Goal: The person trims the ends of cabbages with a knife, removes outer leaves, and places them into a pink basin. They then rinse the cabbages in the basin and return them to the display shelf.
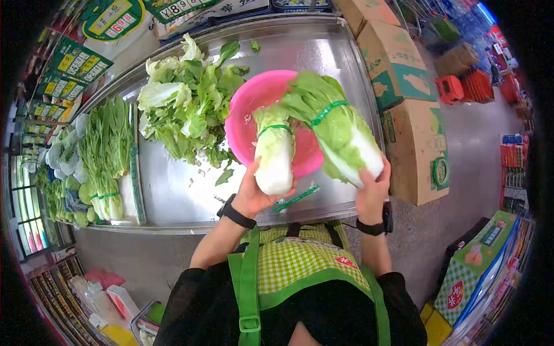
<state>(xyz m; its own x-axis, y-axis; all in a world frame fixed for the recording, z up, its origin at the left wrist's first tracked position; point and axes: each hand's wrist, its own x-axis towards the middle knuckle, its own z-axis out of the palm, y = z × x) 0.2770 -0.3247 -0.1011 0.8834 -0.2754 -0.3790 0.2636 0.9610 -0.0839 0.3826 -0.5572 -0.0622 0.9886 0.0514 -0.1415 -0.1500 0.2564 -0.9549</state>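
Observation:
My left hand [256, 190] is closed round the white base of a smaller napa cabbage [276, 155] with a green tie about its leaves. In my right hand [372, 193] is the base of a larger napa cabbage [343, 130], also bound with a green tie. Both cabbages tilt with their leafy ends away from me, over a pink basin [245, 106]. The basin appears to hold water, though the cabbages cover much of its inside. Close to my left hand, a loose green tie strip [297, 199] lies on the metal table [173, 190].
A heap of loose leaves [190, 104] lies left of the basin. Farther left, bundled greens [107, 150] stand behind a divider [137, 167]. Cardboard boxes [412, 150] are stacked along the table's right side. Price signs [115, 20] hang at the upper left.

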